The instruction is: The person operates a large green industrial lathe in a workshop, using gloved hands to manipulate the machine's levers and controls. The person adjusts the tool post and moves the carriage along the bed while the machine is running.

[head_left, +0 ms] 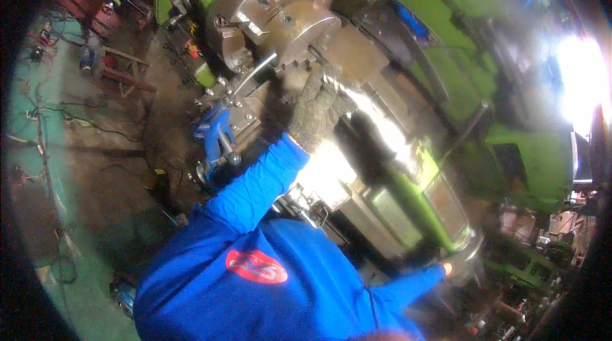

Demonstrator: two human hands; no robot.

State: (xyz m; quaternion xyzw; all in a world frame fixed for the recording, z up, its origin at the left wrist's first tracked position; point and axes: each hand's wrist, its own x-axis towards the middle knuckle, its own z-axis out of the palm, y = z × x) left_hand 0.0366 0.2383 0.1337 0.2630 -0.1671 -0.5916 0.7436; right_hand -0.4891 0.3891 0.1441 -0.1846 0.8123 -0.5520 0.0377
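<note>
In the dark grey work glove, my left hand (pixel 313 115) reaches up beside the lathe chuck (pixel 271 6). Its fingers close around the near end of a long shiny metal rod (pixel 376 118), which is partly washed out by glare. A round metal workpiece (pixel 306 29) sits in the chuck jaws, just beyond my fingertips. Far to the right, my right hand (pixel 456 273) is at a metal handwheel (pixel 472 250) on the end of the green tailstock (pixel 424 194). Blur hides the fingers of that hand, so its grip does not show.
A blue-handled part (pixel 218 134) and a bolted tool post (pixel 245 115) stand left of my left forearm. A bent metal bar (pixel 255 76) juts up near the chuck. Green machine guarding (pixel 535 143) runs behind the lathe. Cables (pixel 43 143) lie on the green floor.
</note>
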